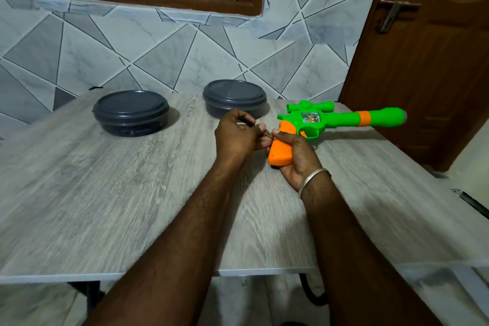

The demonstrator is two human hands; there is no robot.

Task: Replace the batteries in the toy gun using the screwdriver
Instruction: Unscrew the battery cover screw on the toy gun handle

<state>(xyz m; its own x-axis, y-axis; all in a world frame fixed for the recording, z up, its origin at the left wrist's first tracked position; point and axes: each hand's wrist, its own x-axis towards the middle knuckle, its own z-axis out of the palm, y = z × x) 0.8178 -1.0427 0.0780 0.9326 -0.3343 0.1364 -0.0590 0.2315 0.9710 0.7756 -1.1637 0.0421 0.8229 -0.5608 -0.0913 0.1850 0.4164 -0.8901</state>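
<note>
Head view: left hand [236, 135] gripping screwdriver [248, 122], right hand [296, 156] around toy gun [341, 119] grip.

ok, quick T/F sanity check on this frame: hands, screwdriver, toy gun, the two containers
1. The left hand holds the screwdriver. True.
2. The right hand grips the toy gun by its green barrel. False: it holds the orange grip.
3. Both dark round containers have lids on. True.
4. The gun's barrel points toward the person. False: it points away to the right, toward the door.
5. The screwdriver tip is at the orange grip. True.
</note>
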